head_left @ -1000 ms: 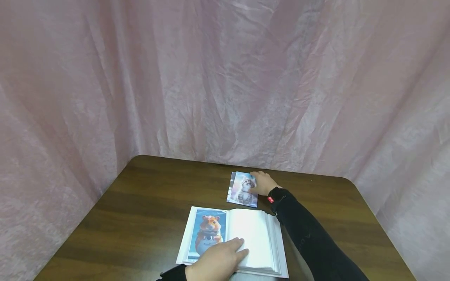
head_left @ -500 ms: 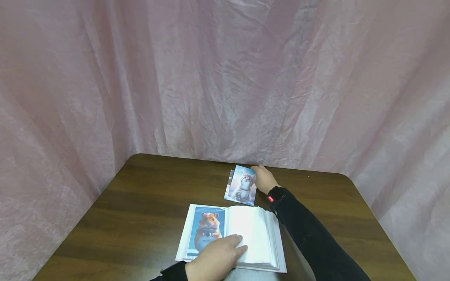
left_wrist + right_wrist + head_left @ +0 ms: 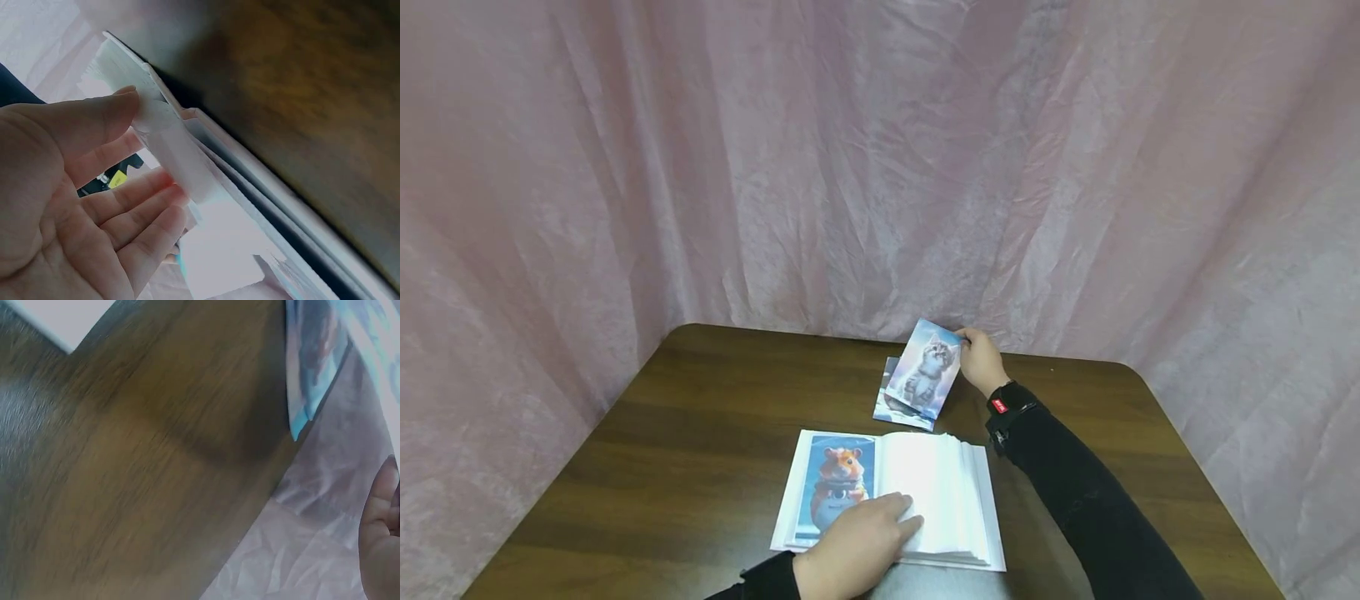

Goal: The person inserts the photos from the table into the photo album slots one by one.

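Observation:
My right hand pinches the upper right corner of a kitten picture card, which tilts up off the pile. Under it, another picture card lies on the table, mostly covered. In front of them an open photo album shows a hamster picture on its left page and a blank white right page. Across the album's lower middle rests my left hand, fingers extended onto the pages. The left wrist view shows thumb and fingers relaxed beside the page edges.
The brown wooden table has rounded far corners. Behind its far edge hangs a pink curtain. The album's corner shows at the upper left of the right wrist view.
My right hand has lifted the kitten card and drawn it up and to the right, uncovering more of the card below. My left hand stays on the album.

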